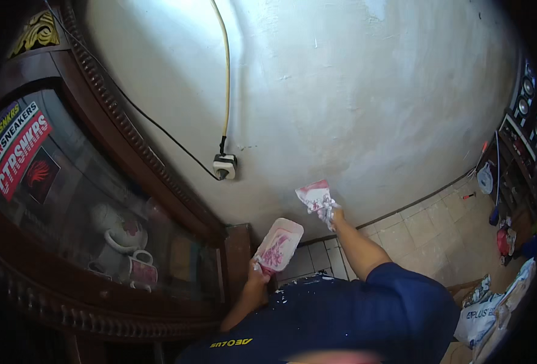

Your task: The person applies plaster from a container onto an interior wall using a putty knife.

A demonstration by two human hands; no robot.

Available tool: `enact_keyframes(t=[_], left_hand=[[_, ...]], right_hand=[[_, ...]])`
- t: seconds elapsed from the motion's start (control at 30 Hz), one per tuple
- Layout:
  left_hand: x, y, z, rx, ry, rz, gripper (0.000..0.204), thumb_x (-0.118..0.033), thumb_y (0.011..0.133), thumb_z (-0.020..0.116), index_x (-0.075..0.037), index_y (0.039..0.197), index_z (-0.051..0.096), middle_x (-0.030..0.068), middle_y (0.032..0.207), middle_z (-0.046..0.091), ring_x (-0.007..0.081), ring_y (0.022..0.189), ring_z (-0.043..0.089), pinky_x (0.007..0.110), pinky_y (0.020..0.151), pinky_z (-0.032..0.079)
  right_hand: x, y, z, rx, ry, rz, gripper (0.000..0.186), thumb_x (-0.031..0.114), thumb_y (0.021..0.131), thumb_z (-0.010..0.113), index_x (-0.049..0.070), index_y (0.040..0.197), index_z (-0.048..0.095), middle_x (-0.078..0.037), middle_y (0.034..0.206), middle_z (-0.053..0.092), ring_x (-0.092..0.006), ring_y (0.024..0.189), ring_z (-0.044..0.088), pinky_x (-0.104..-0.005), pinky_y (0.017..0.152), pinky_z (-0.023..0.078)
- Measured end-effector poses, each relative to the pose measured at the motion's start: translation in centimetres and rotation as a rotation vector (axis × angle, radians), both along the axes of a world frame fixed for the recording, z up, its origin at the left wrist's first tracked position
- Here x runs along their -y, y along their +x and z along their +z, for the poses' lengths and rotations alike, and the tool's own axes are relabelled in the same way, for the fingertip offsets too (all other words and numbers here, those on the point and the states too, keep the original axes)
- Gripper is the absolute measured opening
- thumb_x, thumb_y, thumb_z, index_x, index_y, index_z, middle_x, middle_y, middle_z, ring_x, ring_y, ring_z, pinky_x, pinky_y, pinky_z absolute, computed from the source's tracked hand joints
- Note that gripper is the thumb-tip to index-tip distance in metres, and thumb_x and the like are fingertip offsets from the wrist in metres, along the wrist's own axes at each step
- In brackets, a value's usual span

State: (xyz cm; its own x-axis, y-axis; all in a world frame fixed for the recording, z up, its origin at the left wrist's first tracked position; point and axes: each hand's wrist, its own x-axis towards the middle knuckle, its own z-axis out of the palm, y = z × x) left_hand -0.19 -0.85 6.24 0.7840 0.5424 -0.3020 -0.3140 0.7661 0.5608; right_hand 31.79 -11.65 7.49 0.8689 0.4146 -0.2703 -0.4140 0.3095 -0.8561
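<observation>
Looked like you were mid-skim on the wall: left grip clamped round the tray, near left; right grip clamped on the scraper, farther right. Next move probably called for flat, even pressure.

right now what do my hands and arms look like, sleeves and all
Your right hand is thickly smeared with whitish paste; your left hand shows pale smears too. Both forearms are bare. The navy T-shirt has a short right sleeve, yellow lettering and white specks.
</observation>
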Motion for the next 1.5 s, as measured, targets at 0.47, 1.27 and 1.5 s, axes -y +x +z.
enact_keyframes(t=[0.47, 1.27, 1.5], left_hand=[[1.7, 1.6, 0.9, -0.080, 0.007, -0.043, 0.048, -0.025, 0.085, 0.035, -0.002, 0.124, 0.048, 0.0158, 0.119, 0.055, 0.0300, 0.107, 0.056, 0.045, 0.091, 0.047], [1.5, 1.4, 0.1, -0.051, 0.033, -0.029, 0.052, -0.025, 0.083, 0.035, -0.001, 0.130, 0.043, 0.0164, 0.124, 0.053, 0.0309, 0.110, 0.055, 0.046, 0.095, 0.044], [0.5, 0.8, -1.0, 0.009, 0.017, -0.023, 0.052, -0.025, 0.084, 0.035, -0.002, 0.129, 0.044, 0.0159, 0.124, 0.053, 0.0306, 0.110, 0.055, 0.046, 0.095, 0.044]], right_hand=[[-2.0, 16.6, 47.8, 0.703, 0.456, -0.079, 0.024, 0.010, 0.088, 0.054, 0.006, 0.112, 0.055, -0.007, 0.079, 0.063, -0.0118, 0.057, 0.058, -0.0243, 0.041, 0.043], [-2.5, 13.6, 53.1, 0.768, 0.459, -0.098, 0.018, 0.016, 0.092, 0.048, 0.005, 0.104, 0.055, -0.006, 0.082, 0.064, -0.0162, 0.064, 0.061, -0.0253, 0.047, 0.047], [-4.7, 11.0, 7.4, 0.214, 0.223, -0.073, 0.024, 0.025, 0.090, 0.052, 0.008, 0.103, 0.063, -0.002, 0.072, 0.061, -0.0131, 0.053, 0.054, -0.0287, 0.047, 0.044]])
